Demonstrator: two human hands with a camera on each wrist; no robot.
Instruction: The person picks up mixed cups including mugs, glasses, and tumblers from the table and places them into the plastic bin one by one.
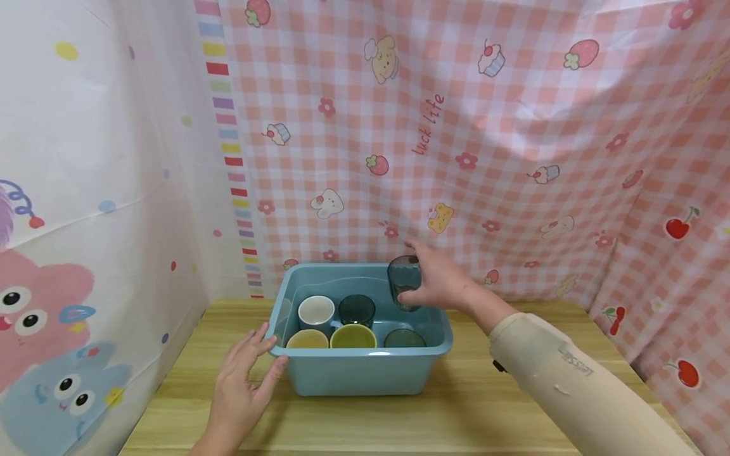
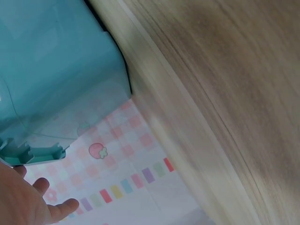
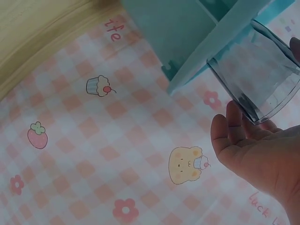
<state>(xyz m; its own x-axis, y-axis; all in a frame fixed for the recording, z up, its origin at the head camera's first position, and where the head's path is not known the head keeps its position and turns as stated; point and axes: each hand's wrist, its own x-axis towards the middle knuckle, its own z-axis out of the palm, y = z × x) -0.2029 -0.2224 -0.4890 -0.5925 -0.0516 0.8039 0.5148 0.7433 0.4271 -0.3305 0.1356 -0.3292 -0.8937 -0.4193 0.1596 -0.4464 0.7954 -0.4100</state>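
A blue plastic basin (image 1: pixel 362 375) stands on the wooden table. At its back right corner my right hand (image 1: pixel 443 280) grips a tinted clear glass (image 1: pixel 402 275) between thumb and fingers. In the right wrist view the same glass (image 3: pixel 265 70) overlaps the basin's rim. Inside the basin sit a white mug (image 1: pixel 316 310), a dark cup (image 1: pixel 357 307), a yellow cup (image 1: pixel 308 341), an olive-green cup (image 1: pixel 353 337) and a dark see-through glass (image 1: pixel 405 340), their lower parts mostly hidden. My left hand (image 1: pixel 242 373) has its fingertips at the basin's left front rim, fingers spread.
Wood-grain table top (image 1: pixel 485 392) shows around the basin. A pink checked cloth (image 1: pixel 342 126) hangs close behind it, a white printed cloth (image 1: pixel 142 221) on the left, and another checked cloth (image 1: pixel 673 285) on the right.
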